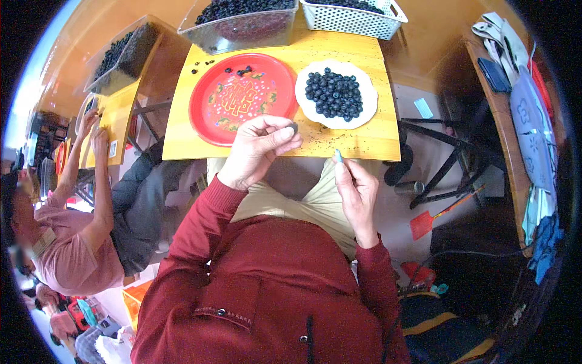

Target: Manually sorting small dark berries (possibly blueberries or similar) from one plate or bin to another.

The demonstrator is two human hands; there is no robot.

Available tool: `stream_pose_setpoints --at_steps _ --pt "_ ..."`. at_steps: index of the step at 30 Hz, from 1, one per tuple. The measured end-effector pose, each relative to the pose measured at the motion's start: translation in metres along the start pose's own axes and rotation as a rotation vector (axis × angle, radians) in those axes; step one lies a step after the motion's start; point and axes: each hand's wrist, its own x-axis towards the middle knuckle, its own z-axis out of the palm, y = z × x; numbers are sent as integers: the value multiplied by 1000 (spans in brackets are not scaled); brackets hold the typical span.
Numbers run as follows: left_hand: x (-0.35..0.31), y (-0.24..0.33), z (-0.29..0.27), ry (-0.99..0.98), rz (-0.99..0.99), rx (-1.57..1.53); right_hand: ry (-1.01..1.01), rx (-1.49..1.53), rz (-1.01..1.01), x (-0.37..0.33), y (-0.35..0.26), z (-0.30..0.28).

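Between the thumb and fingers of my left hand (257, 148) is a blueberry (294, 128), raised over the front edge of the table. My right hand (357, 191) pinches a small slim tool with a pale blue tip (338, 155); its kind does not show. Just beyond my hands stands a white scalloped plate (306, 112) heaped with dark blueberries (333, 94). To its left lies a round red tray (203, 115) with a gold and floral pattern. Several loose berries (242, 70) rest near the tray's far rim.
A clear plastic box (242, 41) and a white perforated basket (357, 24), both holding dark berries, stand at the table's far side. Dark specks litter the yellow tabletop (382, 139). Left, another person (79, 242) works at a separate table. A red fly swatter (421, 225) is lower right.
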Motion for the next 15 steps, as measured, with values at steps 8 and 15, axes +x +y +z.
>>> stream_pose_setpoints --at_steps 8,15 --pt "-22 6 -17 11 3 -182 -83 -226 -186 14 -28 34" --pt "-29 2 -24 -71 -13 -307 -132 -335 -387 20 -27 53"
